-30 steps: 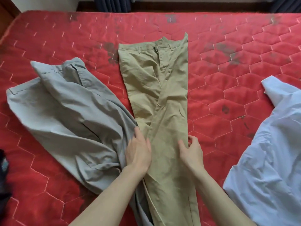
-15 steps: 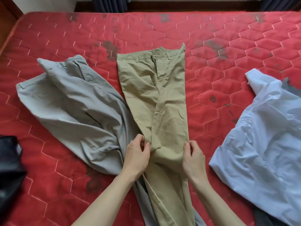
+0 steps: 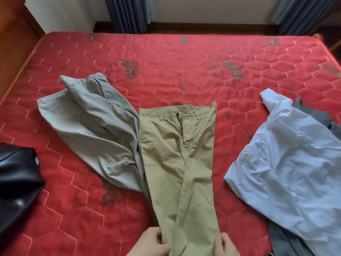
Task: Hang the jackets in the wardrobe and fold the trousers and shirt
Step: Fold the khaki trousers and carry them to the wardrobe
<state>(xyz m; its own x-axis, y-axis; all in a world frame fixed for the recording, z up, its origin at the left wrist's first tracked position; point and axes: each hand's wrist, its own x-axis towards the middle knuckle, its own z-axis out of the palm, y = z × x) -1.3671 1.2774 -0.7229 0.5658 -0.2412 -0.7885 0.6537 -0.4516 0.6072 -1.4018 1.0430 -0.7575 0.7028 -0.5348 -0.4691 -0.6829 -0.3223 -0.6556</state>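
At bed (image 3: 166,58) near edge | both hands grip khaki trousers (image 3: 179,163) legs: left hand (image 3: 151,243), right hand (image 3: 226,245) | risk: uneven pull skews the legs, fold goes crooked

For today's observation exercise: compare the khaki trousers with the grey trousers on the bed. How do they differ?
1. The khaki trousers lie flat and straight; the grey trousers lie crumpled and slanted.
2. The left hand and right hand grip the khaki trousers' legs; no hand touches the grey trousers.
3. The khaki trousers partly overlap the grey trousers' lower part.
Both rest on the red mattress, waistbands away from the person.
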